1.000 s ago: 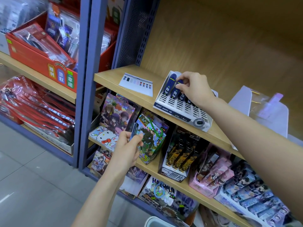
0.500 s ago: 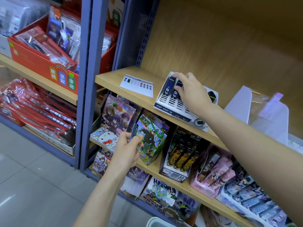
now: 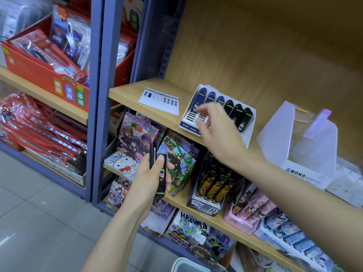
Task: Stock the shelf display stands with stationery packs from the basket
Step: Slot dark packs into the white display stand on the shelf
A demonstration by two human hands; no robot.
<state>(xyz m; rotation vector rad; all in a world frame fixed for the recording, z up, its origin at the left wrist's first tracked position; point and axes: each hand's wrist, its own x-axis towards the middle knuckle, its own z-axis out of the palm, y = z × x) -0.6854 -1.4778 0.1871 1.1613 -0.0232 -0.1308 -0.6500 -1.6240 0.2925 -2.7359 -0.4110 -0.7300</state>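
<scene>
A white display stand (image 3: pixel 249 122) sits on the upper wooden shelf (image 3: pixel 125 93). It holds three blue lead packs (image 3: pixel 210 97) on the left and three black packs (image 3: pixel 238 110) on the right. My right hand (image 3: pixel 218 132) hovers just in front of the stand, blurred, fingers spread, holding nothing. My left hand (image 3: pixel 149 177) is lower, in front of the middle shelf, closed on a couple of slim black packs (image 3: pixel 162 177) with a yellow-green stripe. The pale rim of the basket (image 3: pixel 188 265) shows at the bottom edge.
A white card (image 3: pixel 160 101) lies on the upper shelf left of the stand; a MONO stand (image 3: pixel 302 152) with clear wrap sits to its right. Lower shelves are packed with colourful card boxes (image 3: pixel 135 142). A red box (image 3: pixel 45 73) fills the left unit. Grey floor below.
My right hand let go of the packs in the stand and drew back towards me, uncovering the filled row. My left hand stayed low and the black packs in it now show.
</scene>
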